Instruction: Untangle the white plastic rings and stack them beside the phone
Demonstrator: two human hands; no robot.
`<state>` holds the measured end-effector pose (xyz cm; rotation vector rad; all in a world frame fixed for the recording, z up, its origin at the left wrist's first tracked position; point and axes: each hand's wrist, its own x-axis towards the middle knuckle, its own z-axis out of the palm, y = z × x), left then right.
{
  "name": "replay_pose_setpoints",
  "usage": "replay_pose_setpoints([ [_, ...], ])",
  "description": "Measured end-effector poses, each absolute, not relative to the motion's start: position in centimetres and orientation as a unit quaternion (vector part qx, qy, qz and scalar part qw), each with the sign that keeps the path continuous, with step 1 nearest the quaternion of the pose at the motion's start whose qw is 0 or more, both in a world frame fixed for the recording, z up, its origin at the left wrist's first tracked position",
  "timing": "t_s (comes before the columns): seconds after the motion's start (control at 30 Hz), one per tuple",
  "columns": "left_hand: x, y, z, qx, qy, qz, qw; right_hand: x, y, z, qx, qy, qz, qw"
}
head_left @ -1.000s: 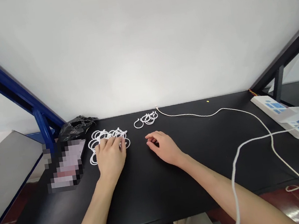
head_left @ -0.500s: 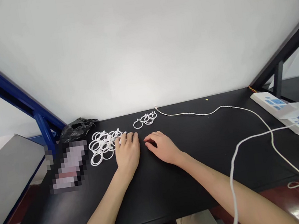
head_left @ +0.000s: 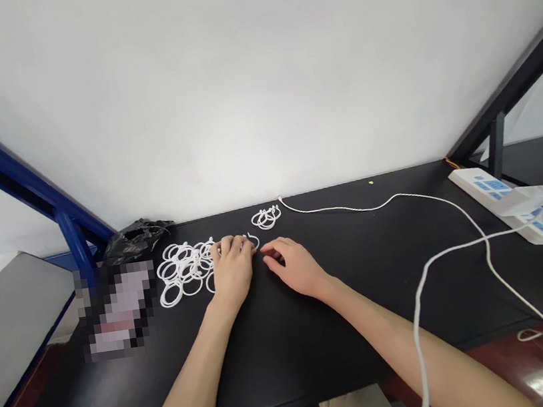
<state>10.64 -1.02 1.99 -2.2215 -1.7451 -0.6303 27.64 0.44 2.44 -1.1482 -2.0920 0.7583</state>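
Observation:
Several white curtain rings (head_left: 180, 270) with small eyelets lie heaped on the black tabletop at the left. Over the right side of this heap rests my left hand (head_left: 233, 263), palm down, its slightly bent fingers covering some rings. A single curtain ring (head_left: 254, 241) shows just beyond its fingertips and appears to touch them. My right hand (head_left: 296, 266) lies close by on its side, fingers curved and thumb a little apart, with nothing visible in it. Farther back is a small group of curtain rings (head_left: 266, 219).
A black plastic bag (head_left: 136, 239) and a pixelated item (head_left: 121, 305) lie left of the heap. On the right are a white power strip (head_left: 486, 190) and a white cable (head_left: 440, 254) crossing above my right forearm. A white wall (head_left: 255, 84) closes off the back.
One curtain ring from the back group has come nearer, to my left fingertips. My right hand stays almost where it was. The view has shifted slightly.

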Motion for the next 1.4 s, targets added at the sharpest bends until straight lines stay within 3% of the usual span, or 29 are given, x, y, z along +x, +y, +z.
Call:
replay_pose_setpoints([
  [0.1,11.1,-1.5,2.4,-0.751,-0.581,-0.312,-0.016,27.8,0.6,2.5,-0.457,-0.762,0.288,0.357],
  [0.27,12.1,-2.1,3.1,-0.605,-0.521,-0.483,-0.36,28.1,0.7,3.0,-0.425,-0.764,0.286,0.392],
  [0.47,12.0,-1.8,3.4,-0.419,-0.501,-0.589,-0.475,27.7,0.2,2.9,-0.361,-0.781,0.282,0.425],
  [0.67,11.6,-1.6,3.0,-0.464,-0.556,-0.532,-0.438,27.6,-0.1,2.9,-0.371,-0.773,0.257,0.446],
  [0.9,12.2,-2.5,3.2,-0.687,-0.586,-0.419,-0.096,27.9,0.5,3.2,-0.401,-0.738,0.269,0.471],
  [1.4,12.1,-2.5,3.1,-0.779,-0.512,-0.358,-0.044,28.3,1.2,3.3,-0.432,-0.702,0.343,0.45],
])
